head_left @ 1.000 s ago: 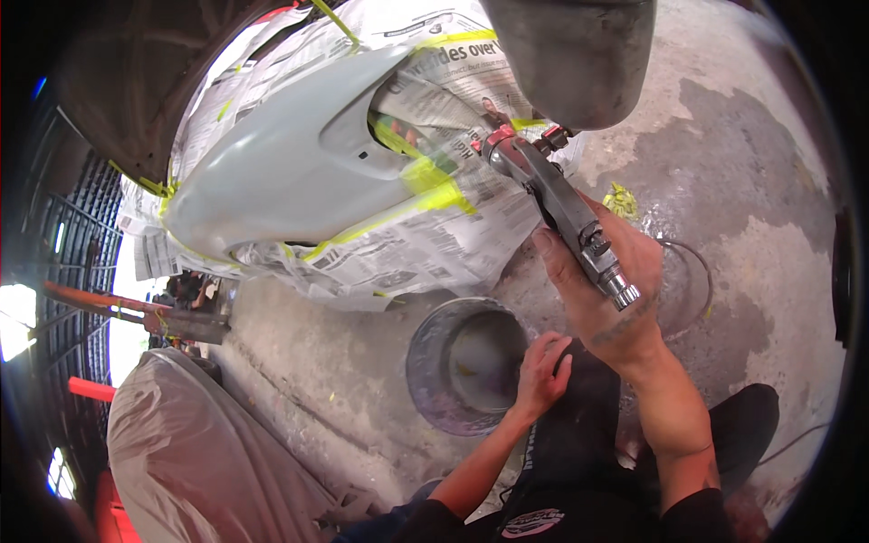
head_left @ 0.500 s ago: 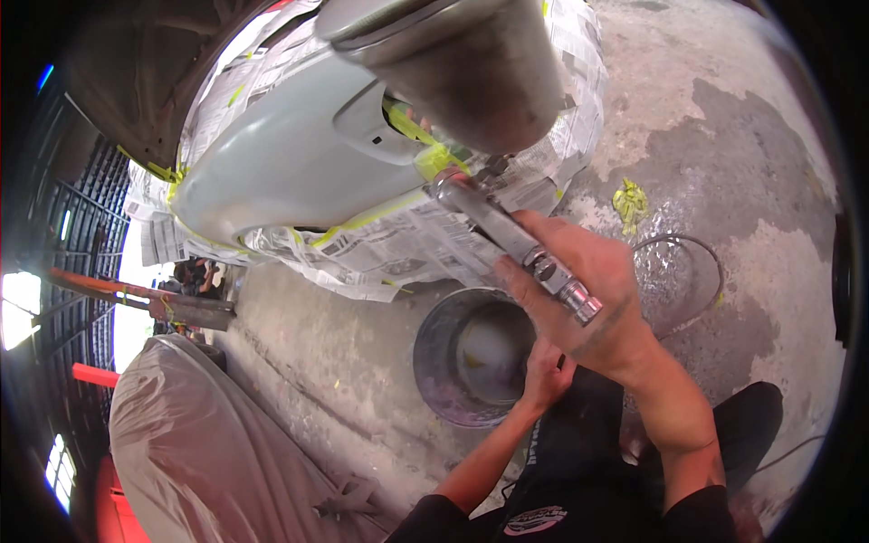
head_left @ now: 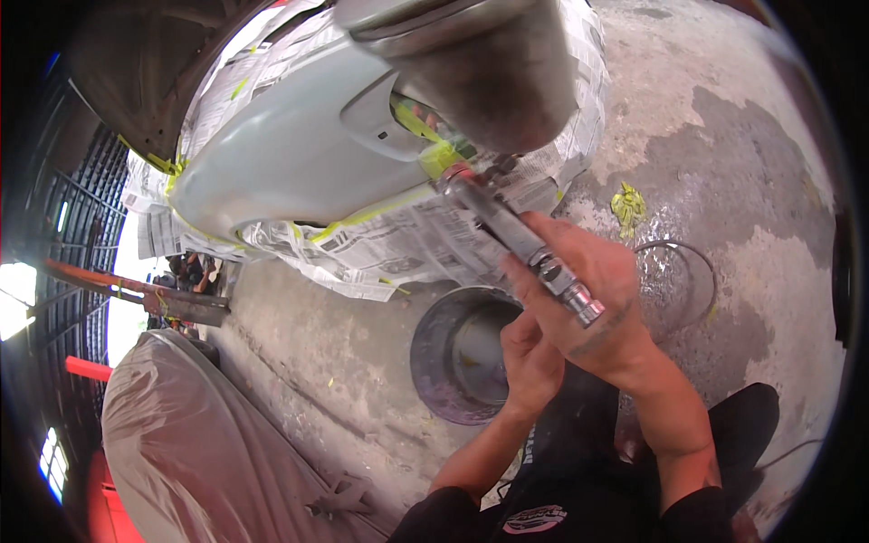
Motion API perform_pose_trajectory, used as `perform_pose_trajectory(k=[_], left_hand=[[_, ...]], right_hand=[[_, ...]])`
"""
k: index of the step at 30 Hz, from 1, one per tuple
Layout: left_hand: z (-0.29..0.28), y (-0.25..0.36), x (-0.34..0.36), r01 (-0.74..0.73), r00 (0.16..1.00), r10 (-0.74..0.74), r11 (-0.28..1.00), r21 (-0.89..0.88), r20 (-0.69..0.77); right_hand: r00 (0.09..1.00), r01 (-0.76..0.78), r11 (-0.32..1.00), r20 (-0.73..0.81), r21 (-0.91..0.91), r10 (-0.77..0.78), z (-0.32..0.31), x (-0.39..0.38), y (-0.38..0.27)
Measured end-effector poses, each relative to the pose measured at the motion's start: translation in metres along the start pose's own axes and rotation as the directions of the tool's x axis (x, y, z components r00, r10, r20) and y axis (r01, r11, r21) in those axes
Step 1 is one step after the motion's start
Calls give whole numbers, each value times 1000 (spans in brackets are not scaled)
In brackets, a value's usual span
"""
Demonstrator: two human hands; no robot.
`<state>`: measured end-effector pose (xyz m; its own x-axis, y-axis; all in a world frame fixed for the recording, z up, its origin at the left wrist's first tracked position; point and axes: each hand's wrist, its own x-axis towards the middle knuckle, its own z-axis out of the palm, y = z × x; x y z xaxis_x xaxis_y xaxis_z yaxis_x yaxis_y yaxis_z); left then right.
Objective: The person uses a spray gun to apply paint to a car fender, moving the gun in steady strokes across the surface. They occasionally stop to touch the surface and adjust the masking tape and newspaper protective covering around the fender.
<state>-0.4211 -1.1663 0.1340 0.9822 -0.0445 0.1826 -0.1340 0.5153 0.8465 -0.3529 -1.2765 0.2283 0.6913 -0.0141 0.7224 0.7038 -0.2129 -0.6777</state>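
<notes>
My right hand (head_left: 588, 281) is wrapped round the handle of a metal spray gun (head_left: 511, 231), which points up and away from me. A large grey cup (head_left: 489, 81), smudged dark on its side, looms close to the camera above the gun. Just left of the handle, my left hand (head_left: 534, 362) is closed with its fingers curled in. What it holds, if anything, is hidden. Beyond the gun lies a smooth grey car body panel (head_left: 281, 154), edged with yellow-green tape (head_left: 358, 220) and surrounded by newspaper sheets (head_left: 362, 258).
A dark bucket (head_left: 427, 371) stands on the concrete floor behind my left hand. Crumpled yellow tape (head_left: 628, 208) and a looped hose (head_left: 711, 262) lie on the right, by a wet patch. A cloth-covered shape (head_left: 181, 425) fills the lower left. A raised dark panel (head_left: 136, 81) is at upper left.
My left hand has risen from beside the bucket's lower right rim to near the right hand's fingers. The right hand and spray gun have barely moved.
</notes>
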Motion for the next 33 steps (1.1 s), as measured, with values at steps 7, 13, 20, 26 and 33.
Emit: perform_pose_trajectory(k=[7,13,20,26,33], left_hand=[[17,3,4,-37,997,37,999,1,-69],[22,-2,13,107,980,-128,984,-143,-150],[13,-4,1,59,990,-87,971,-230,-113],[13,-2,-2,38,996,-49,987,-156,-72],[10,-10,1,104,993,-111,980,-170,-30]], right_hand=[[998,-35,996,52,81,31,0,3,-5],[997,3,999,-83,47,1,1,-5,3],[1000,3,997,-12,77,-2,4,-1,-1],[998,-34,995,46,90,30,1,1,-6],[997,-66,996,-25,59,68,2,0,-3]])
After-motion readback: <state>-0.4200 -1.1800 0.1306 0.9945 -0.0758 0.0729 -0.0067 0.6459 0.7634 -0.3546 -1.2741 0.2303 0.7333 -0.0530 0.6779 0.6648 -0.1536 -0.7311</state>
